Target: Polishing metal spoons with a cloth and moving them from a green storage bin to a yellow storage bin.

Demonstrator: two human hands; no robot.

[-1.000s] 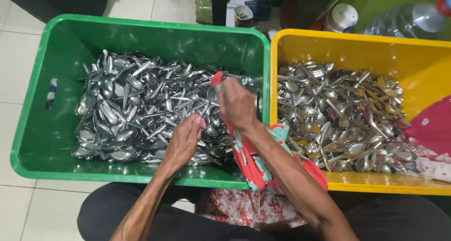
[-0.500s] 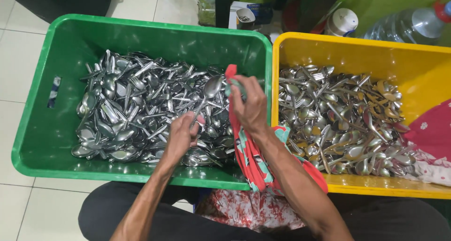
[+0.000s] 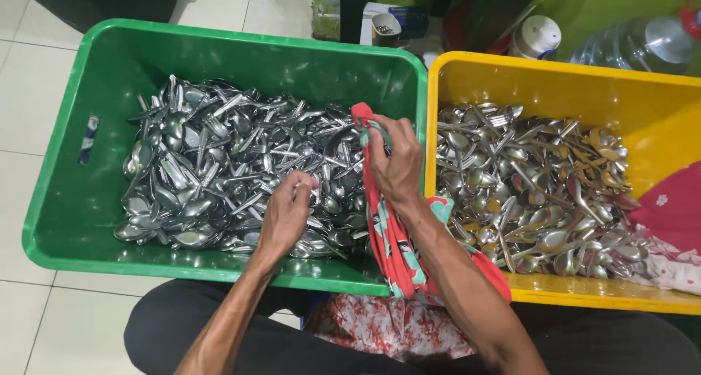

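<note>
On the tiled floor at my far left sits the green crate (image 3: 73,200), one of two crates before me, with a small pale sticker on its left inner wall. It holds a heap of steel spoons (image 3: 212,170), too many to count. My left hand (image 3: 285,214) rests on that heap near the front, fingers curled down into the cutlery; I cannot tell whether they have closed on a piece. Just right of it, my right hand (image 3: 394,163) hovers over the green crate's right edge, closed around a red patterned cloth (image 3: 398,251), which trails down over my forearm to the crate's front rim.

Right of the divide stands the yellow crate (image 3: 657,90), filled with a second heap of mixed spoons and forks (image 3: 533,185), some of them brownish. A pink flowered cloth (image 3: 668,222) lies in its right corner.

Beyond the crates I see one small box with a blue face (image 3: 398,21), one white-capped container (image 3: 537,35) and one large clear water bottle (image 3: 642,43).
</note>
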